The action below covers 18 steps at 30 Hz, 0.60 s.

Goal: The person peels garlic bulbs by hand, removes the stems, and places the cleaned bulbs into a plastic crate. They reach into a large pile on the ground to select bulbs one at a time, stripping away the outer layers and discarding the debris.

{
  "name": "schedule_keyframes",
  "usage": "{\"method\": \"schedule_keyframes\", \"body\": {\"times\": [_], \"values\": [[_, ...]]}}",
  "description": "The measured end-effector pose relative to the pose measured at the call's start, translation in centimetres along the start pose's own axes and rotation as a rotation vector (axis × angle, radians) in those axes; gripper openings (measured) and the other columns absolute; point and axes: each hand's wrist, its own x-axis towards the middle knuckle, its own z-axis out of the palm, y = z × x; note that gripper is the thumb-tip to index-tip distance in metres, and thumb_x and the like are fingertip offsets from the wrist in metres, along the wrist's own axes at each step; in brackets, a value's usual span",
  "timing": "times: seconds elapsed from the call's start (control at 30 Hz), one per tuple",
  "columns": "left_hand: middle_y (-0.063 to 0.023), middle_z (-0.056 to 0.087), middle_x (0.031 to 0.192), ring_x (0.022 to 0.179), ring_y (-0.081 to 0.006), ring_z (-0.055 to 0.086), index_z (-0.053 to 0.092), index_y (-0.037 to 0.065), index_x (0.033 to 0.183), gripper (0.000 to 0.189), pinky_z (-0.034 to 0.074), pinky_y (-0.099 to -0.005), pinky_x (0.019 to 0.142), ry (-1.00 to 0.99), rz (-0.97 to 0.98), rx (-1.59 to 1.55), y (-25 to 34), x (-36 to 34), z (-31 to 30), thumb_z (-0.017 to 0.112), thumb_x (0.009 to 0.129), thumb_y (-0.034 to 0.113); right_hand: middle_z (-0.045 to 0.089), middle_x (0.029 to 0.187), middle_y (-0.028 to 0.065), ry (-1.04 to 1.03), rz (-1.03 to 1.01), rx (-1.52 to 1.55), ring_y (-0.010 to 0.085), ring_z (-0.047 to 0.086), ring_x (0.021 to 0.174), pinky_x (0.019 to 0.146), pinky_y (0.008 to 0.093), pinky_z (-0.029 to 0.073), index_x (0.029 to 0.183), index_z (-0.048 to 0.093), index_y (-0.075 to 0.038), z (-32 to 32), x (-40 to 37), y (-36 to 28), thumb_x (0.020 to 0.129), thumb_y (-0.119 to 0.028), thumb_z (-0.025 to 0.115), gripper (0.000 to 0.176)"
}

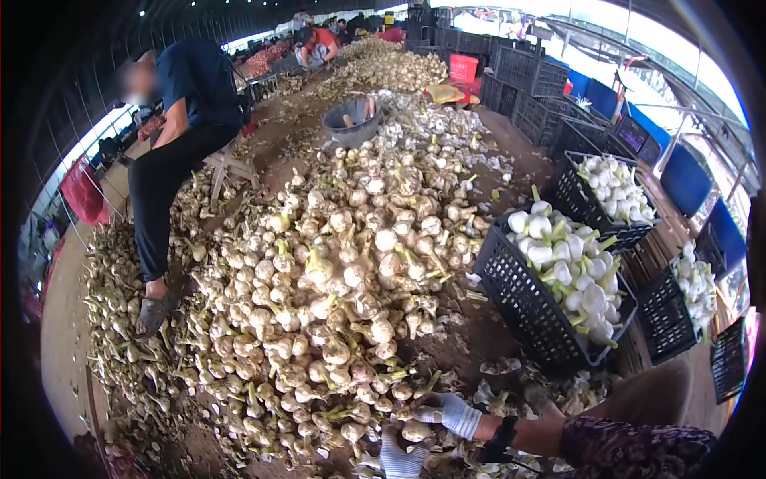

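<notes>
My right hand (451,413), in a white and blue striped glove, reaches in from the lower right with bent fingers at a garlic bulb (416,431). Below and left of it, at the bottom edge, is my left hand (400,457) in a similar glove, its fingers close to the same bulb. Which hand holds the bulb is hard to make out. A large heap of unpeeled garlic (319,319) spreads over the ground beyond both hands. Loose skins lie on the soil around them.
A black crate (527,319) of cleaned white garlic stands at the right, with more filled crates beyond. A grey basin (353,124) sits behind the heap. A seated person (191,104) is at the left; another person (317,46) works far back.
</notes>
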Motion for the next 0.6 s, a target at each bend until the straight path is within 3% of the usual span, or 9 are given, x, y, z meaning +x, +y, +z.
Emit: {"method": "schedule_keyframes", "body": {"times": [0.07,0.13,0.23,0.37,0.43,0.5,0.53,0.57,0.6], "values": [[-0.0136,0.063,0.099,0.086,-0.0223,0.062,0.051,0.0,0.114,0.052,0.05,-0.0324,0.075,0.015,0.04,0.068,-0.1,0.1,-0.1,0.072,0.068,0.012,0.063,0.096,0.0025,-0.002,-0.03,-0.007,0.0092,0.057,0.086,0.077,0.0253,0.047,0.108,0.06,-0.002,0.3,0.5,0.9,0.084,-0.021,0.066,0.032],[-0.0137,0.062,0.1,0.087,-0.0243,0.062,0.051,0.0,0.115,0.055,0.05,-0.0331,0.076,0.036,0.05,0.089,0.0,-0.1,0.1,0.073,0.066,0.013,0.066,0.093,0.0052,0.001,-0.254,0.056,0.0095,0.059,0.081,0.076,0.0241,0.047,0.109,0.058,-0.001,0.8,0.2,0.7,0.083,-0.024,0.068,0.036],[-0.0131,0.063,0.098,0.087,-0.025,0.061,0.051,0.001,0.117,0.059,0.05,-0.0339,0.076,0.069,0.061,0.138,0.1,-0.3,0.4,0.075,0.064,0.014,0.065,0.105,0.0068,-0.048,-0.197,0.067,0.0108,0.057,0.096,0.091,0.0258,0.042,0.113,0.058,-0.001,0.5,0.3,0.9,0.081,-0.019,0.068,0.037],[-0.0124,0.063,0.097,0.085,-0.0238,0.061,0.051,0.001,0.116,0.059,0.05,-0.0338,0.076,0.002,0.305,0.484,-2.1,0.1,-0.9,0.076,0.064,0.015,0.064,0.104,0.0061,-0.084,-0.215,0.137,0.0106,0.057,0.093,0.086,0.0257,0.045,0.117,0.057,-0.001,0.2,-0.1,1.1,0.08,-0.013,0.068,0.04],[-0.0124,0.063,0.097,0.084,-0.0228,0.061,0.052,0.001,0.115,0.057,0.05,-0.034,0.076,0.045,0.125,0.219,-0.1,0.0,-0.3,0.076,0.066,0.016,0.064,0.103,0.0049,-0.013,-0.034,0.173,0.0111,0.057,0.093,0.084,0.0258,0.046,0.118,0.056,-0.001,0.5,-1.1,-0.4,0.08,-0.006,0.065,0.04],[-0.0133,0.062,0.1,0.084,-0.0226,0.061,0.051,0.003,0.117,0.053,0.05,-0.0341,0.076,0.028,-0.017,-0.012,-0.3,0.2,-0.8,0.073,0.071,0.016,0.064,0.103,0.0054,-0.04,-0.09,0.126,0.0111,0.058,0.092,0.083,0.0258,0.047,0.119,0.056,0.0,0.0,-1.0,-0.6,0.079,-0.004,0.064,0.041],[-0.0139,0.063,0.103,0.087,-0.023,0.062,0.045,0.009,0.127,0.053,0.051,-0.0331,0.075,-0.053,-0.185,-0.298,-0.3,0.4,-1.4,0.067,0.079,0.016,0.064,0.102,0.0059,-0.072,-0.138,0.085,0.0112,0.058,0.09,0.082,0.0258,0.047,0.119,0.055,0.0,0.1,-1.3,-1.0,0.078,-0.002,0.063,0.042],[-0.0113,0.059,0.101,0.09,-0.0221,0.06,0.048,0.0,0.115,0.057,0.052,-0.0351,0.074,-0.041,-0.222,-0.269,-1.6,0.9,-2.1,0.072,0.073,0.03,0.064,0.106,0.0093,-0.078,-0.132,-0.031,0.0143,0.058,0.092,0.083,0.0273,0.048,0.12,0.054,0.003,-0.1,-1.5,-1.5,0.076,-0.003,0.065,0.046],[-0.0101,0.061,0.096,0.084,-0.022,0.061,0.05,0.001,0.113,0.056,0.051,-0.0344,0.068,-0.104,-0.274,-0.495,-2.6,1.3,-2.4,0.066,0.075,0.039,0.063,0.11,0.0158,-0.08,-0.488,-0.29,0.0223,0.061,0.096,0.085,0.0304,0.048,0.12,0.054,0.002,-0.5,-0.8,-0.7,0.072,-0.01,0.069,0.052]]}}
